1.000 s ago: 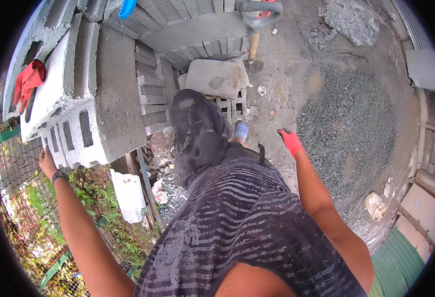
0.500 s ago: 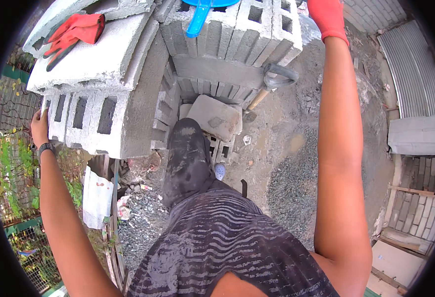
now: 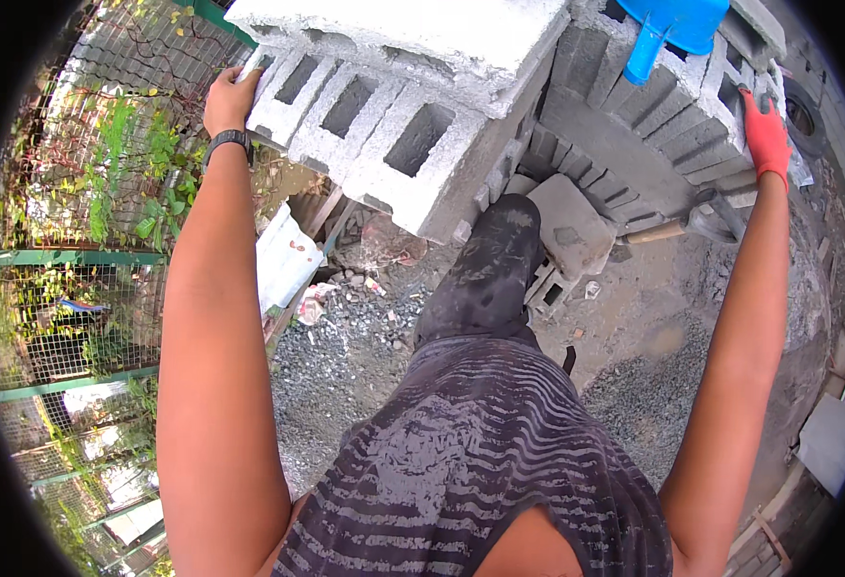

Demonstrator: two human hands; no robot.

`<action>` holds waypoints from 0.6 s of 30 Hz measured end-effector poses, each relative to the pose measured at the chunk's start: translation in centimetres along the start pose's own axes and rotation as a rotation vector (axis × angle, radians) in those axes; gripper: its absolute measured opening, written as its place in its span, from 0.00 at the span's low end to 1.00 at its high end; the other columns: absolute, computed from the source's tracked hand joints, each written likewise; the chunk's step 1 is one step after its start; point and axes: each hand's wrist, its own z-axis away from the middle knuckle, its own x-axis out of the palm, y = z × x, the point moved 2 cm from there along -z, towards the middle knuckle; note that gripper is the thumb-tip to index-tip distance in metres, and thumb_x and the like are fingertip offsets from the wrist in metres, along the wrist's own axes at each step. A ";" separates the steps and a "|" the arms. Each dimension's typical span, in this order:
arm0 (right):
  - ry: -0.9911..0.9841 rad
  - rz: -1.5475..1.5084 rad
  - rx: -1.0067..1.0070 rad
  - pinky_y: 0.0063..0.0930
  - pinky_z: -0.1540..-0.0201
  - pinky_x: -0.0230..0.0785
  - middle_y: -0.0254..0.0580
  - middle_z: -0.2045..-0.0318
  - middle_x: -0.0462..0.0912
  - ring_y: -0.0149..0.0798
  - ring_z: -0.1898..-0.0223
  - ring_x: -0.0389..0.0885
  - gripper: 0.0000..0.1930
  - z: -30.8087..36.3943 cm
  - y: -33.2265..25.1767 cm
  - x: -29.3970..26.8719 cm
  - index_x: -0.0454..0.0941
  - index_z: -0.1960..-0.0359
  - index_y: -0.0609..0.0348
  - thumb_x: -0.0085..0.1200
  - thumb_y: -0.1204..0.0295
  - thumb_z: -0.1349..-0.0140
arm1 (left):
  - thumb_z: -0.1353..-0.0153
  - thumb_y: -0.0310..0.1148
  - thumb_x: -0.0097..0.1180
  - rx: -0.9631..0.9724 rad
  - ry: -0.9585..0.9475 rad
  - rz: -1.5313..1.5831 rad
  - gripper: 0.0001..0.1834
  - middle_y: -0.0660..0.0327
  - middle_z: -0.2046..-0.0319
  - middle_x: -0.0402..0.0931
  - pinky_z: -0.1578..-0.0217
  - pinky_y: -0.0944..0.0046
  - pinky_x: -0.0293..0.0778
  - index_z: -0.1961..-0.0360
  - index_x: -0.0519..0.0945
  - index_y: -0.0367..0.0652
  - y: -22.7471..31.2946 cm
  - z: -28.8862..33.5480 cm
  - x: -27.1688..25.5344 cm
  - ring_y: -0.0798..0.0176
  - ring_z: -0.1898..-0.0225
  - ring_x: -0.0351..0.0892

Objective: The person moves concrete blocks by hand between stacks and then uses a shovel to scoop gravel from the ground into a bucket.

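1. Starting right up close: striped shirt (image 3: 422,452), then left arm (image 3: 213,317) and right arm (image 3: 744,317) stretched way out toward the far side, spread wide.
2. Bit further in: dark trouser leg (image 3: 485,264), just beside the near right end of the left-hand blocks. Grey gravel (image 3: 321,370) off to the left of it.
3. Now the important bit, a row of hollow concrete blocks (image 3: 384,120) on the left. Long axis running slantwise, far left to near right, open cells facing near. Plus another pale block (image 3: 413,29) on top.
4. Left hand (image 3: 229,101), bare: right at the far left end of that row, thumb and fingers at the end block's edge, seemingly touching. So basically the whole row off to the right of it. Easily the nearer hand. Can't tell how tight, tbh.
5. Right hand (image 3: 767,135), red glove: well apart from the left one, over on the far right. Fingers seemingly resting on the right edge of a second block stack (image 3: 672,111), most of that stack to the left of the glove. Can't tell if properly gripping.
6. Farthest out: blue plastic scoop (image 3: 643,58) atop the second stack, between the hands but closer to the glove.
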 end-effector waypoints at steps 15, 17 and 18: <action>0.153 -0.203 0.051 0.51 0.44 0.75 0.70 0.55 0.84 0.65 0.49 0.83 0.33 4.8 -2.1 -3.9 0.85 0.53 0.67 0.56 0.43 0.37 | 0.40 0.56 0.65 0.114 -0.111 0.200 0.33 0.53 0.52 0.87 0.47 0.59 0.76 0.42 0.84 0.43 -1.6 -3.7 2.0 0.58 0.51 0.86; 0.228 -0.162 -0.028 0.54 0.50 0.75 0.66 0.60 0.85 0.64 0.55 0.84 0.30 4.1 -1.3 -3.1 0.85 0.61 0.67 0.54 0.45 0.40 | 0.40 0.58 0.65 0.141 -0.099 0.188 0.33 0.52 0.50 0.86 0.46 0.59 0.75 0.42 0.84 0.45 -1.0 -3.4 2.2 0.55 0.50 0.86; 0.305 -0.106 -0.103 0.56 0.57 0.75 0.62 0.64 0.86 0.63 0.61 0.85 0.29 3.8 -1.3 -2.8 0.86 0.69 0.67 0.53 0.47 0.43 | 0.41 0.59 0.64 0.132 -0.079 0.141 0.35 0.53 0.50 0.86 0.47 0.58 0.76 0.41 0.84 0.45 -0.5 -3.2 2.3 0.55 0.50 0.86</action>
